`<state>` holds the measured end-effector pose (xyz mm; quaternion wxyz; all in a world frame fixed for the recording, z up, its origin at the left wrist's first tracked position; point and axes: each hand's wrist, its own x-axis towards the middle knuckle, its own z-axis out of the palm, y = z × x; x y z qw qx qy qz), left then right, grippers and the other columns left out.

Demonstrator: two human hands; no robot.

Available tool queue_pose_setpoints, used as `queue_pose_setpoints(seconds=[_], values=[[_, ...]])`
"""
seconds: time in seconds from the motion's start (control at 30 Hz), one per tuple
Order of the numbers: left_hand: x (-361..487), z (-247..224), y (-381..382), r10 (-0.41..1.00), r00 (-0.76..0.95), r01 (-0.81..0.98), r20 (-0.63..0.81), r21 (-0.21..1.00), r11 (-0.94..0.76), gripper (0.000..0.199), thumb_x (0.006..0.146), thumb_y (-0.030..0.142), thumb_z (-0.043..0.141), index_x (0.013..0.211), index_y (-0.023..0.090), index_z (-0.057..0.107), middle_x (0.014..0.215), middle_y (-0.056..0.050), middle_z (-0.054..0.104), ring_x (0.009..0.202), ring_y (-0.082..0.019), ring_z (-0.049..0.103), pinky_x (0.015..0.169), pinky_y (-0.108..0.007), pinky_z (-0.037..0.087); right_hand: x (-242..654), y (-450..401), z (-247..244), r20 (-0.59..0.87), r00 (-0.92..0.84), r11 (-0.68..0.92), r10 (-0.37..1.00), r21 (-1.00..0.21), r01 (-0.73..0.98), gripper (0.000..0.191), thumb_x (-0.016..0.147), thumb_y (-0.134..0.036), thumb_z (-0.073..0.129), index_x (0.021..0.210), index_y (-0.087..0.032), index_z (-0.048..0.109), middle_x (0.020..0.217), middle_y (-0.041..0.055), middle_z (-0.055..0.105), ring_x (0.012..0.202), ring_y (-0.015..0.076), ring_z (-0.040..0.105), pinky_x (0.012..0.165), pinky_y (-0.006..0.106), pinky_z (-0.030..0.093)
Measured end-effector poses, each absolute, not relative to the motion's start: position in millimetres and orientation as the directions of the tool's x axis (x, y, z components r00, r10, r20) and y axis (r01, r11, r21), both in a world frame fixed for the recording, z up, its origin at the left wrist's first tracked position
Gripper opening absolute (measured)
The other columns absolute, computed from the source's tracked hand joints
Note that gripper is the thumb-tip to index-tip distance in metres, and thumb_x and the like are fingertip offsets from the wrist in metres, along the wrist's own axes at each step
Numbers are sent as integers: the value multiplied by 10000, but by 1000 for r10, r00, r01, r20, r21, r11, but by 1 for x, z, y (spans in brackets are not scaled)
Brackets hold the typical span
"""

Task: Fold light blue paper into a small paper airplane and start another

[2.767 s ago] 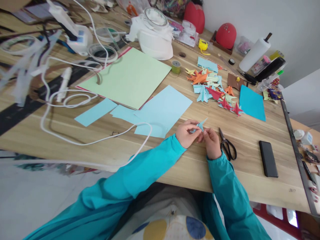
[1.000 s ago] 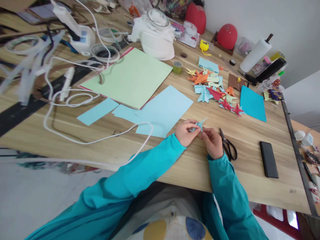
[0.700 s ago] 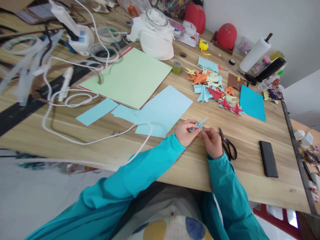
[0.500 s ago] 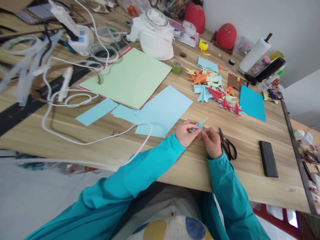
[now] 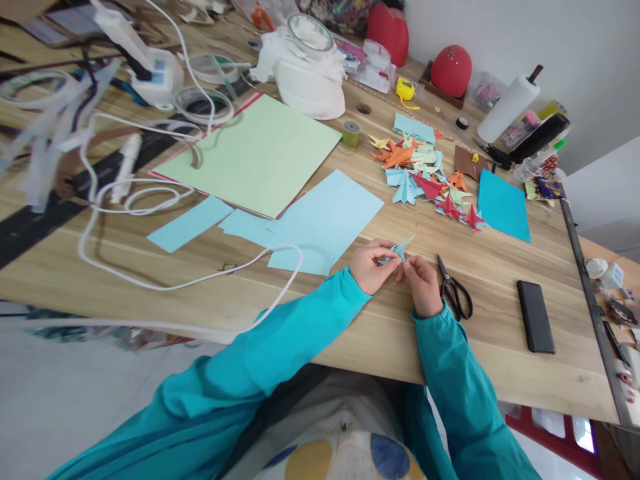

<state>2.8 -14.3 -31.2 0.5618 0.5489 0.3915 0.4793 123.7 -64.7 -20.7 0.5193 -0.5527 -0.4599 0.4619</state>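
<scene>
A small light-blue folded paper piece (image 5: 402, 249) is pinched between my hands, its pointed tip sticking up to the right. My left hand (image 5: 373, 265) grips it from the left with thumb and fingers. My right hand (image 5: 423, 283) holds its lower edge, fingertips meeting those of the left. Part of the paper is hidden by the fingers. Beyond them lies a pile of folded paper shapes (image 5: 425, 183) in orange, red, yellow and blue. Black scissors (image 5: 456, 291) lie just right of my right hand. Light-blue sheets (image 5: 333, 217) lie to the left.
A black phone (image 5: 536, 317) lies at the right. Green sheets (image 5: 255, 153) and a looping white cable (image 5: 170, 287) are at the left. A bright blue sheet (image 5: 504, 205) lies beyond the scissors. Spool, tape measure (image 5: 405, 89) and white cap (image 5: 310, 83) stand farther back.
The whole view has shifted very slightly, so things on the table appear a little farther left. Both hands keep their grip on the folded paper.
</scene>
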Motion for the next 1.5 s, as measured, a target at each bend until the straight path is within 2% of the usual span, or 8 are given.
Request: queue_pose_setpoints(seconds=[0.2, 0.73, 0.9, 1.1, 1.3, 1.5], values=[[2, -32, -11, 977, 199, -117, 82, 991, -59, 138, 637, 281, 698, 674, 148, 698, 944, -92, 637, 751, -163, 629, 577, -256, 536, 127, -66, -25, -86, 173, -77, 981, -995, -59, 266, 818, -462, 528, 769, -200, 535, 602, -10, 610, 550, 134, 571, 555, 276, 448], [3, -33, -12, 974, 211, -107, 87, 992, -66, 125, 639, 266, 691, 668, 145, 694, 928, -87, 638, 751, -160, 627, 555, -240, 524, 121, -66, -17, 38, 196, -1, 980, -981, 195, 258, 804, -454, 553, 721, -215, 503, 564, -22, 582, 530, 125, 545, 562, 285, 471], [4, -32, -14, 970, 227, -119, 86, 991, -60, 148, 631, 289, 708, 670, 146, 699, 929, -86, 628, 721, -148, 624, 553, -240, 534, 123, -65, -18, 20, 204, -6, 979, -992, 128, 266, 783, -452, 573, 693, -210, 505, 539, -25, 587, 504, 124, 539, 543, 284, 469], [4, -28, -15, 966, 256, -203, 40, 979, 14, 255, 695, 381, 658, 663, 130, 686, 945, -83, 606, 558, -87, 584, 507, -241, 535, 122, -65, -19, -20, 205, -25, 979, -999, 21, 248, 780, -422, 586, 693, -199, 523, 548, -24, 601, 500, 119, 545, 537, 275, 458], [3, -28, -14, 978, 193, -82, 73, 995, -59, 87, 601, 221, 722, 656, 158, 697, 915, -73, 637, 774, -153, 619, 631, -255, 523, 122, -65, -22, -17, 185, -15, 983, -1000, -13, 214, 795, -391, 586, 719, -196, 537, 564, -28, 605, 521, 120, 564, 549, 268, 443], [1, -23, -13, 982, 180, -40, 52, 998, -45, 108, 561, 173, 737, 661, 161, 698, 932, -62, 646, 770, -154, 620, 686, -278, 510, 123, -65, -22, -29, 204, -23, 979, -999, -32, 219, 795, -401, 582, 729, -198, 532, 559, -29, 600, 505, 120, 557, 536, 267, 441]])
